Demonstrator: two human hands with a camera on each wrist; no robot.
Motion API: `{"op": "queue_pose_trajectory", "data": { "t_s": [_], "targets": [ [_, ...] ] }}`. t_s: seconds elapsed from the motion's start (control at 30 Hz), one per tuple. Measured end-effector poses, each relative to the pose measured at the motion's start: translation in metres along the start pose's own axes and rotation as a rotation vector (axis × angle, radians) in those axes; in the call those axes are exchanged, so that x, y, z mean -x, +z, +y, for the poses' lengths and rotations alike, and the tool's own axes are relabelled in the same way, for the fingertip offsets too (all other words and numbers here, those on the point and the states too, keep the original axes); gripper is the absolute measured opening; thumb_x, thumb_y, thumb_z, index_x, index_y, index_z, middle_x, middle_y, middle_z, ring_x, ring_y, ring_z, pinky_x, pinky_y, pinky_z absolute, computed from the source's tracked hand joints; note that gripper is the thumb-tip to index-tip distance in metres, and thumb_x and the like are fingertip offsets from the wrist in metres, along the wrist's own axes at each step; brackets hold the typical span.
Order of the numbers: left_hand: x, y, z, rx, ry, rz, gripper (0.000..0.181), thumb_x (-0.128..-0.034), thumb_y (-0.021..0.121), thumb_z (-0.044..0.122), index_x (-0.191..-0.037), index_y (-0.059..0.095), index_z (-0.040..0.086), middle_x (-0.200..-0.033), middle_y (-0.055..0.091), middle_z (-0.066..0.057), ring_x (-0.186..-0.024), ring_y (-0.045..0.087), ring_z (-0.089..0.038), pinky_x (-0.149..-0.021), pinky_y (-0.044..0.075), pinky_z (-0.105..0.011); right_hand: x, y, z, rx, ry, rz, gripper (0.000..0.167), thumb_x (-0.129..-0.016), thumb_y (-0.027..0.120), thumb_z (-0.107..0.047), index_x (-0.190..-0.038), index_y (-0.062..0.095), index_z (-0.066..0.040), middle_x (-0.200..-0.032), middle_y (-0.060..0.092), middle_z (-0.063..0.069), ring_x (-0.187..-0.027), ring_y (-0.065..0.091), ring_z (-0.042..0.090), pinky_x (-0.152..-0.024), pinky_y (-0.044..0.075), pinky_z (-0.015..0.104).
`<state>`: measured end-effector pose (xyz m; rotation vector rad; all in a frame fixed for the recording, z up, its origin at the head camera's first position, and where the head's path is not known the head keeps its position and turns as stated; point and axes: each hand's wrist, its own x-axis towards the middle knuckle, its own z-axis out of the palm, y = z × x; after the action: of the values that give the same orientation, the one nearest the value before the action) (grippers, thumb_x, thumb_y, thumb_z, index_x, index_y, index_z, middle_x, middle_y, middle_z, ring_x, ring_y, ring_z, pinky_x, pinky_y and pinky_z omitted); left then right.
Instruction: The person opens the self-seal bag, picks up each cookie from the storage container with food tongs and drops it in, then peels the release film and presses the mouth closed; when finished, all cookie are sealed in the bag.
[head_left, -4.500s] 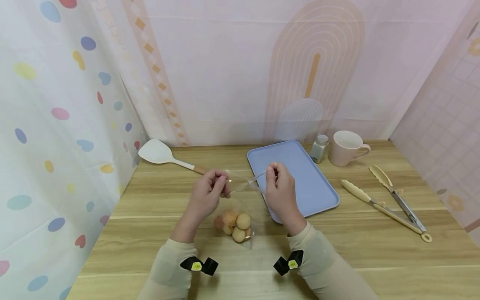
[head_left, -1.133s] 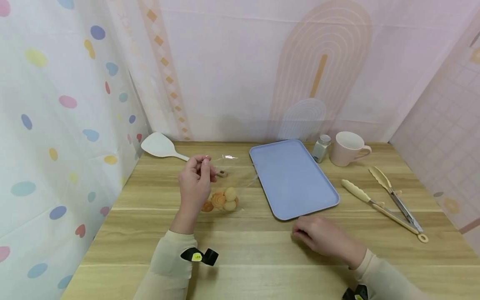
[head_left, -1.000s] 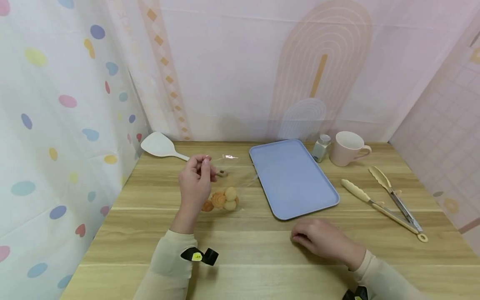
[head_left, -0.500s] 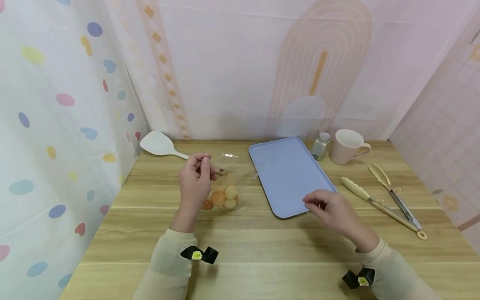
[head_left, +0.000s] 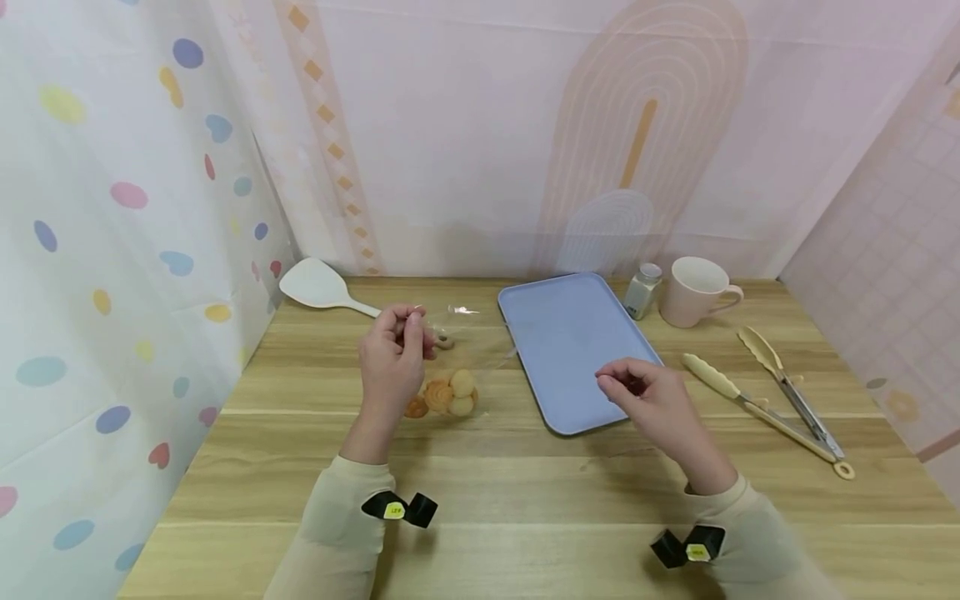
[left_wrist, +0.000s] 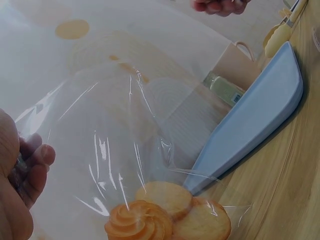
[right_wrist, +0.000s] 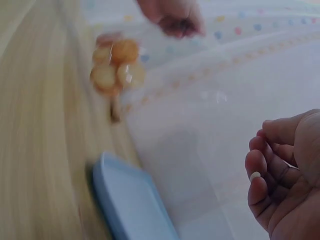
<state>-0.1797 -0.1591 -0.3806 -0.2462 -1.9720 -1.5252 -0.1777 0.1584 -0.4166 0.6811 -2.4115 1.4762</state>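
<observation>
My left hand (head_left: 392,358) pinches the top edge of a clear plastic bag (left_wrist: 125,135) between thumb and fingers. Several cookies (head_left: 438,397) lie at the bottom of the bag, which hangs over the table; one is a piped swirl cookie (left_wrist: 137,222) and others are round and flat. To the right, my right hand (head_left: 651,402) is raised over the near corner of a blue tray (head_left: 577,350). Its fingers are loosely bent, the thumb close to the index fingertip, and nothing shows between them in the right wrist view.
A white spatula (head_left: 315,285) lies at the back left, its handle partly behind the left hand and bag. Behind the tray stand a small glass shaker (head_left: 642,293) and a pink mug (head_left: 693,293). Tongs (head_left: 787,417) lie spread at the right. Curtains border the table.
Both hands were at the bag's opening earlier; the right hand then moved away to the table. Since then it has risen and come leftward over the tray. The left hand keeps the bag almost still.
</observation>
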Motion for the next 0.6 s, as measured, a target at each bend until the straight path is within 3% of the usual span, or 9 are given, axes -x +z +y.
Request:
{"op": "queue_pose_trajectory", "data": {
  "t_s": [0.13, 0.23, 0.37, 0.47, 0.6],
  "targets": [
    [0.0, 0.002, -0.011, 0.031, -0.006, 0.003, 0.016, -0.0989, 0.048, 0.001, -0.097, 0.059, -0.01, -0.067, 0.06, -0.02, -0.055, 0.058, -0.025, -0.051, 0.053, -0.023, -0.012, 0.022, -0.015, -0.139, 0.078, -0.016, 0.011, -0.089, 0.067, -0.004, -0.1, 0.069, -0.001, -0.084, 0.065, 0.008, -0.071, 0.055, 0.012, -0.059, 0.047, 0.021],
    [0.001, 0.003, -0.011, 0.061, -0.007, 0.007, 0.016, -0.099, 0.05, 0.004, -0.096, 0.06, -0.007, -0.066, 0.06, -0.02, -0.054, 0.058, -0.015, -0.05, 0.053, -0.024, -0.024, 0.043, -0.023, -0.199, 0.129, -0.03, 0.02, -0.088, 0.069, -0.006, -0.107, 0.066, 0.0, -0.093, 0.065, 0.011, -0.081, 0.057, 0.015, -0.064, 0.048, 0.024],
    [0.003, 0.005, -0.006, 0.104, -0.007, 0.0, 0.017, -0.0989, 0.05, 0.005, -0.096, 0.061, -0.007, -0.066, 0.059, -0.021, -0.053, 0.059, -0.013, -0.05, 0.053, -0.025, -0.035, 0.067, -0.027, -0.284, 0.201, -0.031, 0.033, -0.087, 0.072, -0.009, -0.117, 0.062, -0.001, -0.104, 0.064, 0.012, -0.09, 0.057, 0.018, -0.07, 0.048, 0.024],
    [0.003, 0.006, 0.011, 0.127, -0.025, -0.004, 0.015, -0.098, 0.048, -0.001, -0.096, 0.059, -0.011, -0.066, 0.058, -0.024, -0.053, 0.059, -0.013, -0.05, 0.053, -0.025, -0.04, 0.078, -0.029, -0.369, 0.27, -0.007, 0.038, -0.087, 0.072, -0.011, -0.121, 0.058, -0.002, -0.11, 0.061, 0.014, -0.095, 0.055, 0.02, -0.075, 0.047, 0.023],
    [0.003, 0.007, 0.013, 0.137, -0.04, -0.003, 0.015, -0.0978, 0.049, -0.001, -0.096, 0.059, -0.011, -0.067, 0.058, -0.024, -0.054, 0.059, -0.016, -0.05, 0.053, -0.025, -0.046, 0.087, -0.028, -0.471, 0.304, 0.013, 0.031, -0.088, 0.07, -0.01, -0.117, 0.06, 0.0, -0.112, 0.06, 0.015, -0.096, 0.054, 0.021, -0.078, 0.047, 0.024]
  ]
}}
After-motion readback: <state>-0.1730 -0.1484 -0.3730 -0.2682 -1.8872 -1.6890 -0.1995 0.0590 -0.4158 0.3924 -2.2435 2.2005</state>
